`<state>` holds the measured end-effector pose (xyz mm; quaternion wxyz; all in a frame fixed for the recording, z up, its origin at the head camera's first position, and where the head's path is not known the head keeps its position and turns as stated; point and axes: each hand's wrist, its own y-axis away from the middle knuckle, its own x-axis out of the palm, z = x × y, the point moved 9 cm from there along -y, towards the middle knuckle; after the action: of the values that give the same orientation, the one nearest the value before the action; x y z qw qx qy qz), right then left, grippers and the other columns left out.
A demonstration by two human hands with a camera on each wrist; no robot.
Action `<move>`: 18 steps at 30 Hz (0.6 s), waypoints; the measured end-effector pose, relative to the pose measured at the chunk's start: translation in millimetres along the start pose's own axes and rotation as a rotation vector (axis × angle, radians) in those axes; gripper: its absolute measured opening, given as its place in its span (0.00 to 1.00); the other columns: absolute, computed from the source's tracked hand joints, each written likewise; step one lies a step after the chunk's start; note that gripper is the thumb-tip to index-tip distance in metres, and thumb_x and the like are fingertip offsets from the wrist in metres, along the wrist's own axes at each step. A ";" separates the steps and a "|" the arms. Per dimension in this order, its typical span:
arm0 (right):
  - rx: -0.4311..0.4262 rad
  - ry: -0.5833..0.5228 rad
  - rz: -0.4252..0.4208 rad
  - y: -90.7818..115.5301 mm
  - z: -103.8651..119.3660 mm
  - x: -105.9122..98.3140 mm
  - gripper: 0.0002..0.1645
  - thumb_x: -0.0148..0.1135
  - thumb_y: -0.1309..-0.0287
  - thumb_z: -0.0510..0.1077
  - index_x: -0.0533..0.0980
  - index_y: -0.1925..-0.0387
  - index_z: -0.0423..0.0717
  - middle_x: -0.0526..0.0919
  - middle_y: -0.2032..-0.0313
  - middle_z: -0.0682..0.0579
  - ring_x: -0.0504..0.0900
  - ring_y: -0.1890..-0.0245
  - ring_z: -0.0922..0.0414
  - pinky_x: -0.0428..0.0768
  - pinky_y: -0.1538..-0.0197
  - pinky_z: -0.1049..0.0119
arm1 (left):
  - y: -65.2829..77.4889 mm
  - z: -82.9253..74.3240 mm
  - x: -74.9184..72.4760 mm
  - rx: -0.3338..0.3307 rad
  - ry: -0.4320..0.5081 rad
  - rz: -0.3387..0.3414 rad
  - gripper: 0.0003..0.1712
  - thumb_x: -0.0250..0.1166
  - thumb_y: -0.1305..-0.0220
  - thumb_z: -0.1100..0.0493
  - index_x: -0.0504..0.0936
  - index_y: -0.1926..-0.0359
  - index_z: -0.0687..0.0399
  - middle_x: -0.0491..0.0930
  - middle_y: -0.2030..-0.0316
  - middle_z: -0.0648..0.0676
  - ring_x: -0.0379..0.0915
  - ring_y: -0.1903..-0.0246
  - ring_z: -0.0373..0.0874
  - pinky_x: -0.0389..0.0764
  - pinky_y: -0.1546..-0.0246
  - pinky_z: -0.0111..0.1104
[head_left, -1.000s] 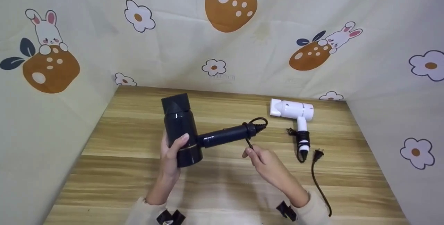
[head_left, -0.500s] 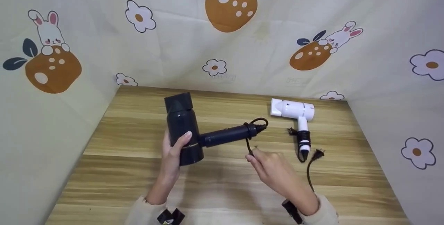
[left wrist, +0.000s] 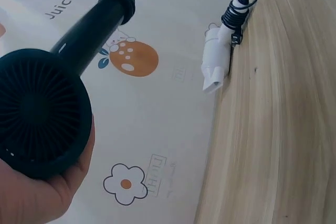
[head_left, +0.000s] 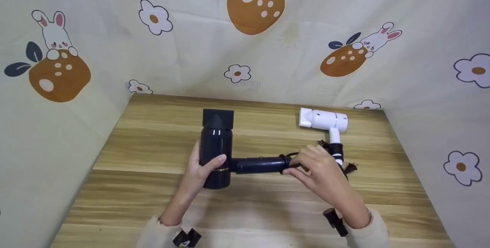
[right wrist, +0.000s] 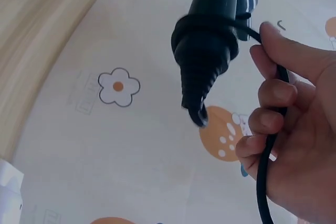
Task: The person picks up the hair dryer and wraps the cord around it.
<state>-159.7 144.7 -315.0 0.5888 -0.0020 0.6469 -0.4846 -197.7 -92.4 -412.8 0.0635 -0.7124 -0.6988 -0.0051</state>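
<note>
My left hand [head_left: 196,177] grips the barrel of a dark navy hair dryer [head_left: 216,144], thumb across its front. A flat black nozzle [head_left: 218,118] points to the back, and the handle [head_left: 260,165] reaches right. In the left wrist view the round vented rear [left wrist: 39,111] faces the camera. At the handle's end my right hand [head_left: 323,167] holds the black power cord [right wrist: 264,182]. The right wrist view shows that cord pinched at thumb and forefinger, with the other fingers curled round it. One loop of cord circles the handle just above the ribbed cord sleeve [right wrist: 198,74].
A white hair dryer [head_left: 329,120] lies at the back right of the wooden table [head_left: 153,133], its black cord [head_left: 336,150] wound round the handle. The dark dryer's plug [head_left: 350,168] shows beyond my right forearm. Patterned cloth [head_left: 191,49] walls the back and sides.
My left hand has brought the dark hair dryer right and slightly nearer, levelling its handle. The right hand, cord in its fingers, has moved up and right to the handle's end.
</note>
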 end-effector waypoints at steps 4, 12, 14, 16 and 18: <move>0.006 0.024 0.004 -2.3 -8.3 -1.7 0.16 0.71 0.62 0.56 0.78 0.78 0.49 0.77 0.78 0.61 0.70 0.75 0.64 0.62 0.64 0.70 | -0.7 -2.4 3.1 0.015 -0.008 0.055 0.32 0.63 0.46 0.64 0.62 0.40 0.59 0.74 0.55 0.61 0.75 0.58 0.48 0.76 0.54 0.41; 0.027 0.000 0.057 -2.2 -21.8 4.8 0.24 0.69 0.70 0.63 0.74 0.79 0.50 0.78 0.79 0.62 0.71 0.77 0.66 0.63 0.61 0.69 | -1.1 -7.1 6.6 0.032 0.006 0.157 0.40 0.63 0.49 0.64 0.59 0.34 0.53 0.73 0.52 0.61 0.73 0.56 0.50 0.74 0.52 0.42; 0.039 -0.033 0.083 -2.2 -25.9 7.0 0.23 0.69 0.70 0.62 0.75 0.78 0.50 0.79 0.78 0.62 0.72 0.77 0.67 0.64 0.59 0.68 | 0.5 -6.8 7.2 0.014 0.027 0.186 0.41 0.63 0.49 0.63 0.58 0.33 0.53 0.72 0.52 0.61 0.73 0.56 0.50 0.73 0.51 0.42; 0.049 -0.070 0.100 -2.7 -30.1 8.1 0.22 0.69 0.69 0.61 0.75 0.77 0.50 0.79 0.78 0.62 0.71 0.77 0.67 0.64 0.59 0.68 | 2.3 -6.1 7.0 -0.005 0.042 0.207 0.43 0.63 0.49 0.63 0.56 0.32 0.53 0.72 0.51 0.61 0.72 0.55 0.50 0.72 0.50 0.41; 0.064 -0.114 0.100 -2.7 -35.1 8.3 0.20 0.70 0.67 0.58 0.75 0.77 0.50 0.79 0.77 0.62 0.70 0.77 0.68 0.63 0.58 0.68 | 3.9 -5.9 6.9 -0.017 0.067 0.226 0.44 0.62 0.50 0.63 0.54 0.31 0.54 0.71 0.51 0.60 0.72 0.55 0.50 0.71 0.49 0.41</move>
<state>-190.6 160.5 -325.3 0.6477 0.0214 0.5959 -0.4742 -193.2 -86.2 -406.7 0.0809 -0.7868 -0.6113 -0.0274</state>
